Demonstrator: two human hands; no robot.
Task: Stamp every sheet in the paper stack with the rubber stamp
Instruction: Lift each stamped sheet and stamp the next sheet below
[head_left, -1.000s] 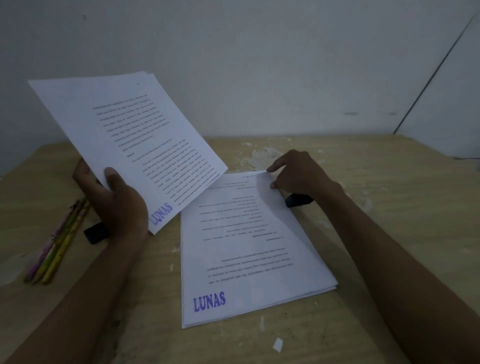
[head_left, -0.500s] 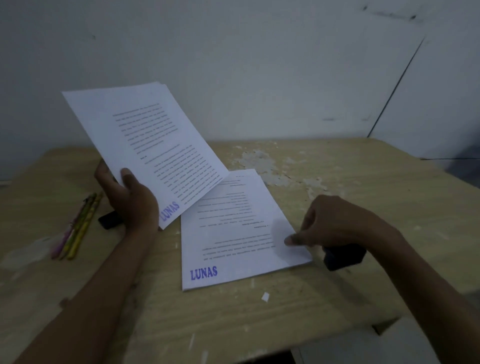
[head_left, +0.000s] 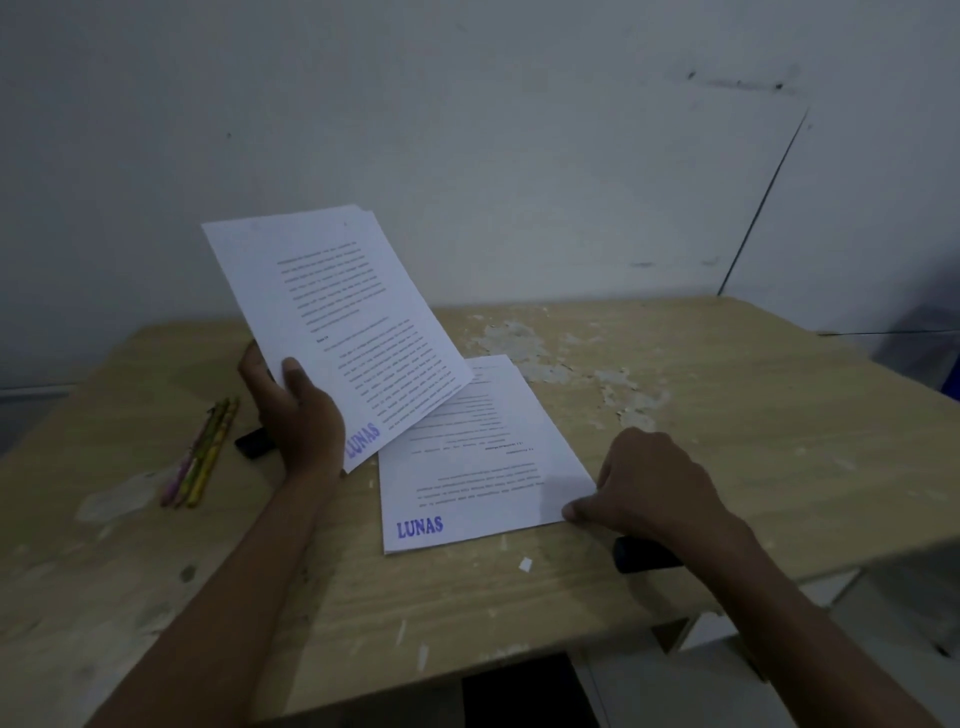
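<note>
My left hand (head_left: 298, 415) grips a few printed sheets (head_left: 343, 317) by their lower left edge and holds them tilted above the table; the front one bears a blue "LUNAS" stamp mark. The paper stack (head_left: 478, 462) lies flat on the wooden table (head_left: 727, 415), and its top sheet shows a "LUNAS" mark at the near left corner. My right hand (head_left: 660, 488) sits at the stack's near right corner with a fingertip on the paper. The black rubber stamp (head_left: 644, 555) pokes out from under that hand, held in its curled fingers.
Several coloured pencils (head_left: 202, 452) lie at the left of the table. A small black object (head_left: 254, 442) sits behind my left wrist. The tabletop has peeled patches near the back, and its near right edge drops off close to my right wrist.
My right hand, with the stamp, slid from the stack's far right corner down to its near right corner. The view has pulled back and shifted right. The left hand still holds its sheets up.
</note>
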